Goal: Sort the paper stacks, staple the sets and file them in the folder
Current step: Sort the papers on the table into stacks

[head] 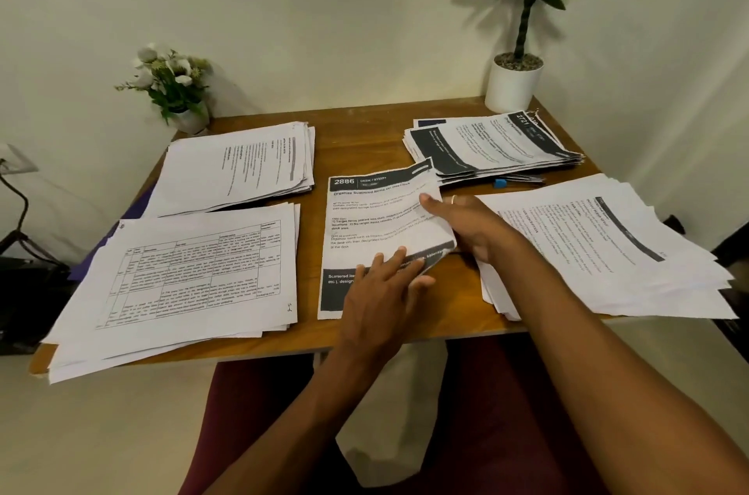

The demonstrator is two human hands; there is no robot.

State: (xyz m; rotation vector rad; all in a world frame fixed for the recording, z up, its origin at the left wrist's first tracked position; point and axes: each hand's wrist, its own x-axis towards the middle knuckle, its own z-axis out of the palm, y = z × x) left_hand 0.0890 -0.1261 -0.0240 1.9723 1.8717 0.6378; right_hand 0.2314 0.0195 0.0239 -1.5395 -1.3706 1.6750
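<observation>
Paperwork in progress: a person seated at a wooden table (360,146) handles a printed set (364,219) headed "2886", which lies in the middle of the table with its lower end near the front edge. The left hand (381,292) lies flat on the set's lower part, fingers straight and spread over the dark band there. The right hand (474,227) grips the set's right edge, thumb on top and fingers curled under, so the paper bows upward and its lower right corner curls. A ring (454,199) shows on that hand.

Four piles surround the set: a grid stack (182,279) at the front left corner, overhanging the front edge; a text stack (235,166) at the back left; a banded stack (494,146) at the back right; and a fanned stack (608,247) along the right edge, partly under the right forearm. A small blue object (500,183), too small to identify, sits just beside the banded stack. A purple cover (135,209) shows from under the left piles. Flowers (174,81) stand at the back left corner, a potted plant (512,85) at the back right
</observation>
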